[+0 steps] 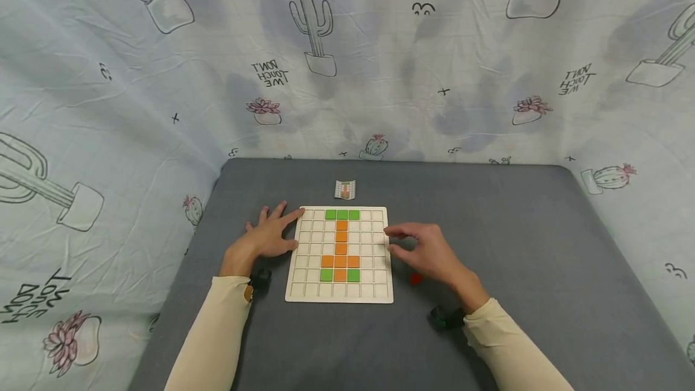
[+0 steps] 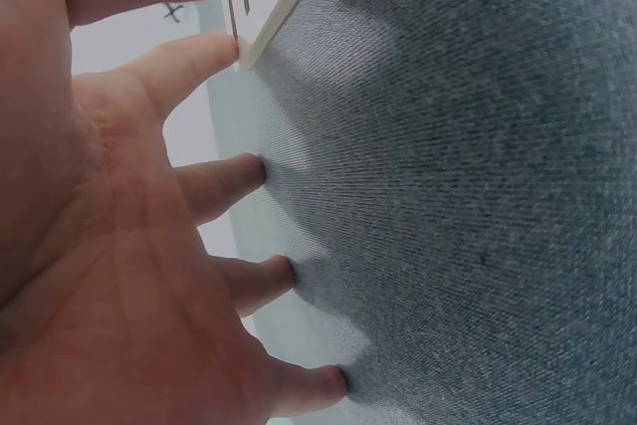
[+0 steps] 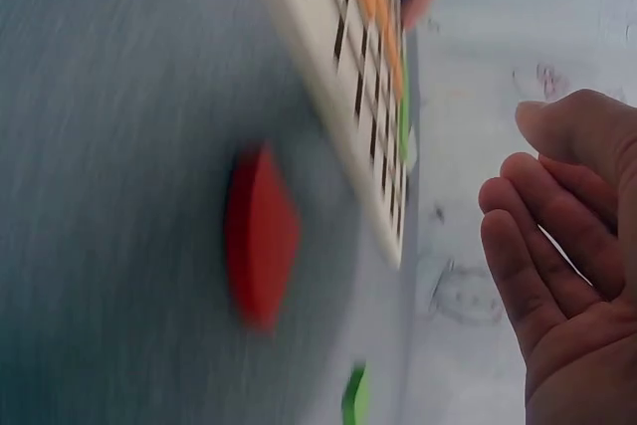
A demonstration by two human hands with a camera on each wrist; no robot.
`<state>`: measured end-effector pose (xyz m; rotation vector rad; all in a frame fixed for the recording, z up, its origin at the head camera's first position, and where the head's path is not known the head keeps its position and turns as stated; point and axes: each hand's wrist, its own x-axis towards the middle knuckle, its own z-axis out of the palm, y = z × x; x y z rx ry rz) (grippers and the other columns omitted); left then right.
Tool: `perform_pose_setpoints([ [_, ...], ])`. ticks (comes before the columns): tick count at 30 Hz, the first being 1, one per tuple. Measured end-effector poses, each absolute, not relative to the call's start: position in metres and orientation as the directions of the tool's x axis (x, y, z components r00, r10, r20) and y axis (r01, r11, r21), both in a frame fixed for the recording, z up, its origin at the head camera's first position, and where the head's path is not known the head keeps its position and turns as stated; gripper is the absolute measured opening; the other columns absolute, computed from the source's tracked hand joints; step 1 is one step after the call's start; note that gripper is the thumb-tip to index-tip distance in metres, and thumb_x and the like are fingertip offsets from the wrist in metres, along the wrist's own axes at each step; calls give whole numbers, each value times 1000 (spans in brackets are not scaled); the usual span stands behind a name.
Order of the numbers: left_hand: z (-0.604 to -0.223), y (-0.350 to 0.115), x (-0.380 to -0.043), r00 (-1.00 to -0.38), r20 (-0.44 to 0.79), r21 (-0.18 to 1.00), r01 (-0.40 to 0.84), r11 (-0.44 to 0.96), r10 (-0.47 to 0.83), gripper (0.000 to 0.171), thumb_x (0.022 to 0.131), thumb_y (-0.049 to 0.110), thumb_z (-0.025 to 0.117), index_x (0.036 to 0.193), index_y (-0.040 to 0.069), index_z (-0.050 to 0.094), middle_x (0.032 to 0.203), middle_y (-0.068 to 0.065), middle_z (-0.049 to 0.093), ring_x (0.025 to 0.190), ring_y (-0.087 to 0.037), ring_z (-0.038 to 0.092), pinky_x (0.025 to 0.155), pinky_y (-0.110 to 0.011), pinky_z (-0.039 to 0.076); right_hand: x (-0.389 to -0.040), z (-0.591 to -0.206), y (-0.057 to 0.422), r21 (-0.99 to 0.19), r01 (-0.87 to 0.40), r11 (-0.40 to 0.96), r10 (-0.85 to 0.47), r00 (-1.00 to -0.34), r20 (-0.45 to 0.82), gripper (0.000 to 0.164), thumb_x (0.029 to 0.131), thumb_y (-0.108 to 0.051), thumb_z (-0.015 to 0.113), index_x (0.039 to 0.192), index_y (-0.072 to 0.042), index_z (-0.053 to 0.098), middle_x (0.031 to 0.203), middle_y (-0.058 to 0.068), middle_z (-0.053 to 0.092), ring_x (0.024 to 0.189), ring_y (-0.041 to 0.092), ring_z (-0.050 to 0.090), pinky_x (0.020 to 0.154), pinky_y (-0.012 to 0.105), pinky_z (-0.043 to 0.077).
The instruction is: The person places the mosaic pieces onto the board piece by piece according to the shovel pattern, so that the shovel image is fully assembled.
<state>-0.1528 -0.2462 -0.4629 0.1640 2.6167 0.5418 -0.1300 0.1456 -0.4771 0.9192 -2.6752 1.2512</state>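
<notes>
A pale wooden grid board [image 1: 309, 288] lies on the grey table with orange tiles [image 1: 341, 248] and green tiles [image 1: 342, 215] in its middle columns. My left hand [image 1: 267, 235] is spread at the board's left side, thumb and index finger touching its edge; in the left wrist view its other fingertips rest on the cloth. At the board's right edge my right hand [image 1: 426, 250] hovers with loosely bent fingers and nothing visible between them. Below that hand a red tile [image 3: 261, 241] lies on the table, partly covered in the head view [image 1: 415, 279].
A small card [image 1: 344, 190] with a printed grid pattern lies behind the board. A loose green tile [image 3: 355, 395] shows in the right wrist view. Patterned cloth [image 1: 380, 77] hangs behind and beside the grey table [image 1: 516, 228].
</notes>
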Motion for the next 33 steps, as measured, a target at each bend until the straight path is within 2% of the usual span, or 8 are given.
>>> perform_pose_setpoints([
  [10,-464,-249,-153,-884,-412,401,41,915,220,86,102,30,77,175,24,32,183,-26,9,163,-67,-1,114,-96,8,-137,-490,197,-607,-539,585,-440,-839,321,35,89,-4,90,123,-7,83,118,3,84,102,26,81,89,51,65],
  [15,-464,-249,-154,-885,-413,412,31,911,217,87,101,29,78,175,23,32,183,-26,8,163,-67,-2,115,-96,7,-139,-494,211,-606,-503,616,-410,-862,298,35,88,-3,90,122,-5,82,116,6,84,103,28,81,89,53,64],
  [24,-465,-250,-153,-884,-413,412,33,910,219,88,101,29,77,175,23,30,183,-26,7,163,-66,-2,115,-96,6,-142,-495,216,-593,-451,668,-337,-893,299,36,89,-4,90,124,-2,81,117,14,83,105,33,81,88,55,65],
  [33,-464,-249,-154,-885,-416,408,26,912,211,89,101,30,78,175,23,30,183,-25,7,163,-66,-2,115,-96,6,-145,-501,209,-614,-380,691,-254,-924,286,37,88,-5,90,124,-2,81,118,15,83,107,36,81,91,57,62],
])
